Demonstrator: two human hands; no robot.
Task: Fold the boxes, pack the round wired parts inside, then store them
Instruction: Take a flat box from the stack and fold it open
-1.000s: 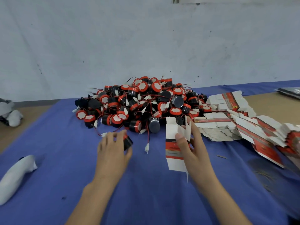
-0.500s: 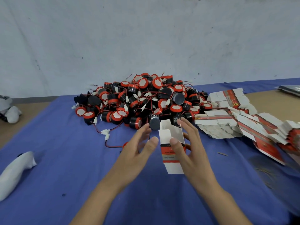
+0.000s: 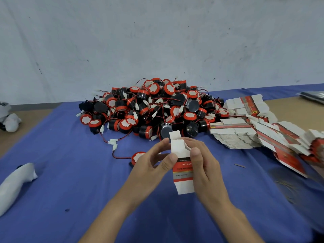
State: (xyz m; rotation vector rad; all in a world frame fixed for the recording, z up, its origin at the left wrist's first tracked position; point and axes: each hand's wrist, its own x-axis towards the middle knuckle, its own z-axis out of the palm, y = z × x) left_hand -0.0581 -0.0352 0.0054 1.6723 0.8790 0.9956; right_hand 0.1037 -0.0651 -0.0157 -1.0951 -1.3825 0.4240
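We hold the box (image 3: 183, 174) upright in both hands, above the blue cloth (image 3: 70, 181) and just in front of the pile of parts (image 3: 154, 109). Its top is open, with one white flap standing up. Our left hand (image 3: 149, 167) pinches the box's left edge between the thumb and the forefinger. Our right hand (image 3: 208, 171) grips the right side, thumb on the front near the top and fingers curled round behind. Whether the box holds anything, we cannot tell.

Just behind the left hand one loose part (image 3: 138, 156) lies on the cloth, red-rimmed face towards us, its red wire running left to a white plug (image 3: 113, 142). To the right of the pile, the flat boxes (image 3: 245, 132) lie fanned out in a long stack. A white object (image 3: 15, 181) rests on the cloth at far left.
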